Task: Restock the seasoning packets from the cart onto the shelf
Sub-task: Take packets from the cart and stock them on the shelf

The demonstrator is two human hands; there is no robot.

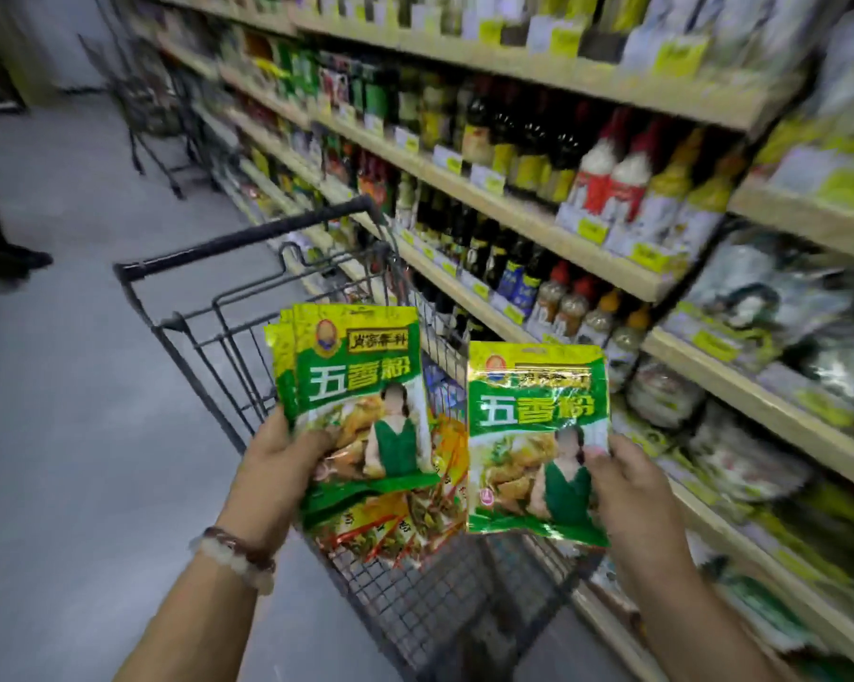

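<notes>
The left hand (pixel 279 452) grips a fanned stack of green seasoning packets (pixel 361 386) by its lower left edge, thumb across the front, fingers hidden behind. The right hand (pixel 626 489) pinches a single packet (pixel 533 435) at its right edge, thumb tip on the front. Both are held upright above the wire cart (pixel 277 307), beside the wooden shelf (pixel 552 238) of bottles.
</notes>
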